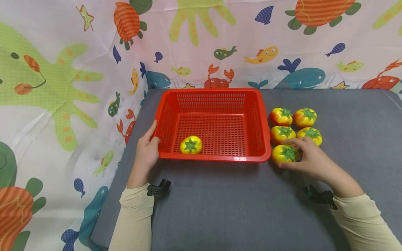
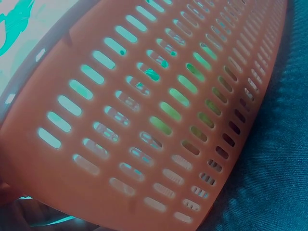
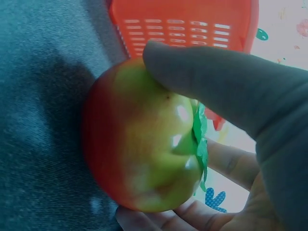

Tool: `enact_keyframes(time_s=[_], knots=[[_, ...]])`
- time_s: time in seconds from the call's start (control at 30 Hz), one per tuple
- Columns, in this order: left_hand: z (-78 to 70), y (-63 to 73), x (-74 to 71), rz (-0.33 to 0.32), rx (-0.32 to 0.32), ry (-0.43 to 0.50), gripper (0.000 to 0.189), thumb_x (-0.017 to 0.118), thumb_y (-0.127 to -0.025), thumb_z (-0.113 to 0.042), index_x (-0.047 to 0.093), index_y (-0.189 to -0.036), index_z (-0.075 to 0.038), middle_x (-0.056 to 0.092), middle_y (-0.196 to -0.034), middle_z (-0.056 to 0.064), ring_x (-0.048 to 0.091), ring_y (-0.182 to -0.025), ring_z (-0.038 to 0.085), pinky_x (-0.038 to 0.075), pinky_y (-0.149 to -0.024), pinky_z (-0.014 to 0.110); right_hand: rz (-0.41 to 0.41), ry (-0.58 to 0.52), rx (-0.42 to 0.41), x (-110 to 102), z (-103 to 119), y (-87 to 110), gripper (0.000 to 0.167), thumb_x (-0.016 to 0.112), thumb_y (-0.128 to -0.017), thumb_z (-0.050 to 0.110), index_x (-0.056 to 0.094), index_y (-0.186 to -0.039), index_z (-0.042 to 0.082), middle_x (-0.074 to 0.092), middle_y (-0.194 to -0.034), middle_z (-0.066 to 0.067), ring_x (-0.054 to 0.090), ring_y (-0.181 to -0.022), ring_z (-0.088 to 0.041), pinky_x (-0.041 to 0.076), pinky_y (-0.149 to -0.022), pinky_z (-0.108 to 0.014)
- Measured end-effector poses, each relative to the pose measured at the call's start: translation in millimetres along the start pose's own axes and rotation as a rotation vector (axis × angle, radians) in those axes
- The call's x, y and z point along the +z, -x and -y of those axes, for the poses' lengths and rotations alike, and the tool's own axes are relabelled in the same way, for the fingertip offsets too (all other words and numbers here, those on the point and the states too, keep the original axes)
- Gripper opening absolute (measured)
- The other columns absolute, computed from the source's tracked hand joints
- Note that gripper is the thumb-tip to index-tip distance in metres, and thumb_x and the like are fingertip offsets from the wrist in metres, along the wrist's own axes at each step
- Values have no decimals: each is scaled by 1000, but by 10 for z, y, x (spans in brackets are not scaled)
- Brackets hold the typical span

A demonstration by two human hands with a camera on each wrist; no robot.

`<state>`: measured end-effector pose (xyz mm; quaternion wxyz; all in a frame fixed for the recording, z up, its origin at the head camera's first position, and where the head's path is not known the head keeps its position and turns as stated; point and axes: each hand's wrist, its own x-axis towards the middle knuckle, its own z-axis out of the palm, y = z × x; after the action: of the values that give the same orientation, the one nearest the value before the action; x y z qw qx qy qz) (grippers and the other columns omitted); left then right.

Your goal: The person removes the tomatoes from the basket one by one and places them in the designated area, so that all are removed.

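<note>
A red plastic basket (image 1: 210, 136) with slotted walls stands on the grey table, one yellow tomato (image 1: 191, 145) inside near its front wall. My left hand (image 1: 147, 148) grips the basket's left rim at the front corner, with the thumb showing at the rim. In the left wrist view the slotted wall (image 2: 159, 120) fills most of the picture. Right of the basket, my right hand (image 1: 314, 158) holds the nearest tomato (image 1: 284, 154) between thumb and fingers. The right wrist view shows this tomato (image 3: 144, 144) red below and yellow above, with a green leafy top.
Several more red-and-yellow tomatoes, such as the back-right one (image 1: 304, 118), sit in two columns beyond my right hand. The grey table (image 1: 220, 205) runs back to a curtain (image 1: 201, 52) printed with sea animals, which also hangs along the left side.
</note>
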<state>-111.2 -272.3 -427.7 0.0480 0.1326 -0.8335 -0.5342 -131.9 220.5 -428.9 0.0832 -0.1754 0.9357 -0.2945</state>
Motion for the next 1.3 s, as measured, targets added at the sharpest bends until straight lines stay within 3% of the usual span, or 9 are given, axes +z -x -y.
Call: enact_keyframes(time_s=[0.3,0.7,0.9,1.1,1.3], knots=[[3,0,-1,11,4,6,61,40,-106,-17,34,-163,-38,41,-165,-3,60,-124,28,54,-102,51,-37,2,-18,46,-25,20,74,96,-74,30,64,-135,1,53,-111,-21,47,-102,-33,44,-76,-43],[5,-18,-19,16,-11,19,61,42,-105,-19,35,-163,-40,44,-164,-1,61,-122,30,56,-100,50,17,29,-1,-93,118,24,75,92,-79,36,63,-139,2,51,-128,-23,48,-113,-38,52,-85,-53],[11,-13,-19,20,-4,13,61,41,-106,-19,34,-163,-40,42,-165,-4,62,-120,30,57,-98,49,30,30,1,-179,233,-15,76,91,-80,39,62,-141,4,51,-127,-21,50,-111,-38,56,-81,-52],[11,-17,-15,13,14,5,61,42,-105,-18,35,-164,-36,42,-165,-3,61,-123,30,56,-99,52,-15,-12,-45,-237,388,-112,68,89,-84,31,62,-140,2,49,-134,-24,46,-119,-44,60,-78,-59],[-2,-6,-11,11,10,-2,61,41,-105,-18,35,-164,-36,42,-165,-3,59,-127,30,54,-103,53,-44,-22,-75,-293,543,-235,60,86,-87,27,64,-138,5,49,-130,-23,51,-113,-43,61,-72,-56]])
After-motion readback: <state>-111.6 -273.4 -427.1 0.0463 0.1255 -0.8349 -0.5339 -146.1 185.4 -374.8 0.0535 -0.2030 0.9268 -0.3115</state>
